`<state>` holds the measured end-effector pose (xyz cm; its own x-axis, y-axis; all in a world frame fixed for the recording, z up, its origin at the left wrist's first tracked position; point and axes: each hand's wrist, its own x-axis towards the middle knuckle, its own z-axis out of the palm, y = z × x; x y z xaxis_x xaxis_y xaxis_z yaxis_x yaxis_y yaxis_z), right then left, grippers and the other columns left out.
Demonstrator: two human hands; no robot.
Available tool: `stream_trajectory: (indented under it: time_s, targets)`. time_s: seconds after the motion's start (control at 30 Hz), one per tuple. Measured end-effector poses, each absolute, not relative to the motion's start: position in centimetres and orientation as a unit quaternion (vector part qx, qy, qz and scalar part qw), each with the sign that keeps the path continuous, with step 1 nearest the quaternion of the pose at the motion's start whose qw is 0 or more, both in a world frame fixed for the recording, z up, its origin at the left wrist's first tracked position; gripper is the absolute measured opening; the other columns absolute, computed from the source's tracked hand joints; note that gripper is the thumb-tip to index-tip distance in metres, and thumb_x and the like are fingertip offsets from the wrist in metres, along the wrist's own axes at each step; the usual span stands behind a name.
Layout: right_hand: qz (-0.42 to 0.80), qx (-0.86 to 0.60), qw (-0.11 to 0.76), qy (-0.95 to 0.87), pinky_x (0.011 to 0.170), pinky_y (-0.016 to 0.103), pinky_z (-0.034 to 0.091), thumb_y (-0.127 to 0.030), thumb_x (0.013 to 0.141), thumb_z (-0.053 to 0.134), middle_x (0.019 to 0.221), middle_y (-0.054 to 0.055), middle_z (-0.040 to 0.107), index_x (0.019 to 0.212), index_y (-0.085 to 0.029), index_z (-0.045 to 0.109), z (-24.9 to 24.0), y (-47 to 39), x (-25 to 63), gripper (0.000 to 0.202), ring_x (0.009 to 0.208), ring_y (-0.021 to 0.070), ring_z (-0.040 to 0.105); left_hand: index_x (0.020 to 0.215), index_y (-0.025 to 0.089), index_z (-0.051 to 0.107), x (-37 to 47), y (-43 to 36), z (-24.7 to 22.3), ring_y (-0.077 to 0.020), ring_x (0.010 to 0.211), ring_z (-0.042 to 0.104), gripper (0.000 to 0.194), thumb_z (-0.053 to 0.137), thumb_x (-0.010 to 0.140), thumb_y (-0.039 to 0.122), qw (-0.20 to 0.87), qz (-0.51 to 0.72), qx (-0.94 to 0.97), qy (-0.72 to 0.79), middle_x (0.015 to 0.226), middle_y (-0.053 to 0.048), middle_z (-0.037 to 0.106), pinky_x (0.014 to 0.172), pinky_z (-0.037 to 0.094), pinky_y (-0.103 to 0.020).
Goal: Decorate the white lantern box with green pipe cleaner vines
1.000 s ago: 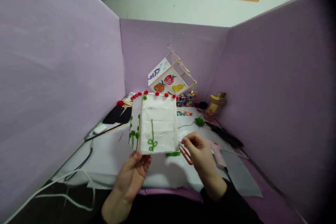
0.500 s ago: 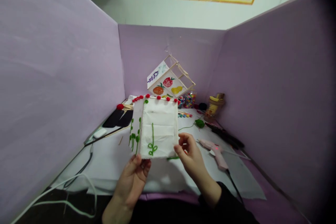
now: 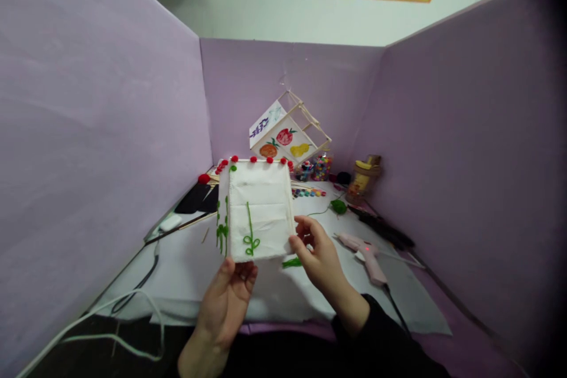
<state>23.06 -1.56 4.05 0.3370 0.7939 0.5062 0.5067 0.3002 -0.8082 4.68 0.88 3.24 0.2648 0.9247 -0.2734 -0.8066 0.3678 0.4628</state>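
Held up over the table is a white box-shaped lantern (image 3: 270,201), its sides covered in paper or cloth. Red pom-poms run along its top edge, and a green yarn stem with looped leaves (image 3: 251,242) decorates the side facing me. More green yarn shapes (image 3: 222,230) show on its narrow left side. My left hand (image 3: 228,301) supports the lower left corner from beneath, thumb in front. With thumb and fingers, my right hand (image 3: 316,254) grips the lower right edge. Short green yarn pieces (image 3: 292,262) lie on the table behind the lantern.
A pink glue gun (image 3: 365,254) with a red light lies at right, its cord trailing forward. Behind hangs a stick-framed lantern (image 3: 287,130) with painted fruit. A green yarn ball (image 3: 338,207), jars of beads (image 3: 322,165) and black scissors (image 3: 212,198) are around. Purple panels (image 3: 443,130) enclose the table.
Both hands have turned the lantern slightly and shifted it left and a little upward, so its left side looks narrower. More of the green yarn behind it now shows.
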Motion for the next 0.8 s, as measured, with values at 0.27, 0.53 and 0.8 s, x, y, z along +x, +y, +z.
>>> stream_trajectory:
  time_s: [0.27,0.53,0.8]
  targets:
    - [0.071,-0.697,0.434,-0.567,0.064,0.028,0.042,-0.025,0.082,0.051,0.076,0.005,0.062,0.079,-0.017,0.063,3.8,-2.7,28.0,0.015,0.069,0.0163,0.056,0.068,0.012,0.068,4.9,0.9,3.9,-0.0143,0.057,0.066,0.036,0.039,0.089,0.007,0.783,0.556,0.068,0.272,0.060,-0.006,0.069,0.059,0.058,-0.028]
    - [0.102,-0.705,0.241,-0.659,0.076,0.028,0.040,-0.011,0.078,0.053,0.084,0.008,0.064,0.077,-0.020,0.072,0.4,-1.8,27.1,0.021,0.084,0.0195,0.056,0.070,0.013,0.069,4.8,0.9,3.7,-0.0142,0.058,0.067,0.030,0.046,0.087,0.007,0.791,0.549,0.082,0.257,0.062,-0.005,0.071,0.059,0.058,-0.025]
    - [0.096,-0.687,0.247,-0.677,0.077,0.030,0.039,-0.011,0.075,0.057,0.081,0.007,0.061,0.073,-0.021,0.071,-1.3,0.3,26.4,0.017,0.086,0.0208,0.052,0.071,0.014,0.070,4.5,1.1,3.2,-0.0156,0.061,0.068,0.024,0.052,0.084,0.006,0.804,0.540,0.094,0.231,0.064,-0.005,0.072,0.062,0.059,-0.026]
